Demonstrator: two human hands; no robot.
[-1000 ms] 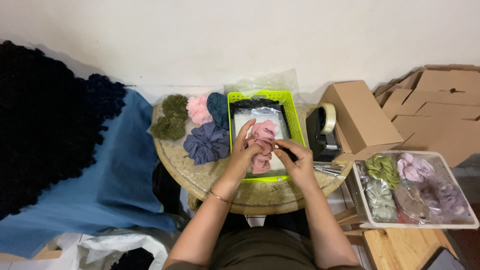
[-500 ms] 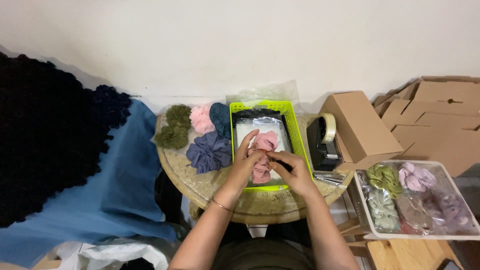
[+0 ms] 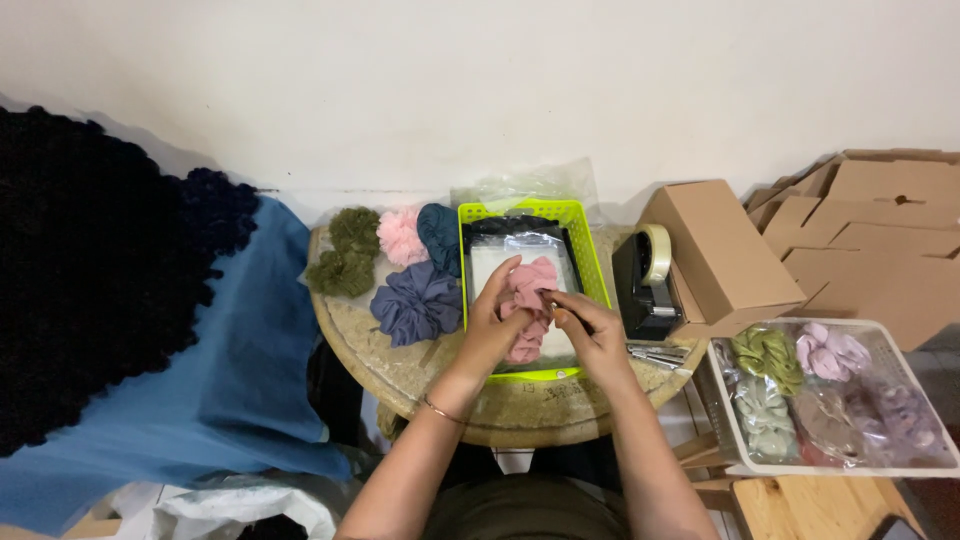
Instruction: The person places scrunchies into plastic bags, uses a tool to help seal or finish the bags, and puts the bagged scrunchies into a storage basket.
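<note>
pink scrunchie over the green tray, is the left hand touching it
Touching. The head view shows the left hand with its fingers wrapped on the pink scrunchie, no gap, above the green tray.

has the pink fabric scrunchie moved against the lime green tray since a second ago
No. The pink fabric scrunchie is held by both hands over the middle of the lime green plastic tray, the same spot as before.

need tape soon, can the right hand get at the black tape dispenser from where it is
Probably yes. The right hand is busy with the pink scrunchie over the green tray, and the tape dispenser stands just to its right on the round table. Only the tray's rim lies between them, but the hand must let go first.
</note>
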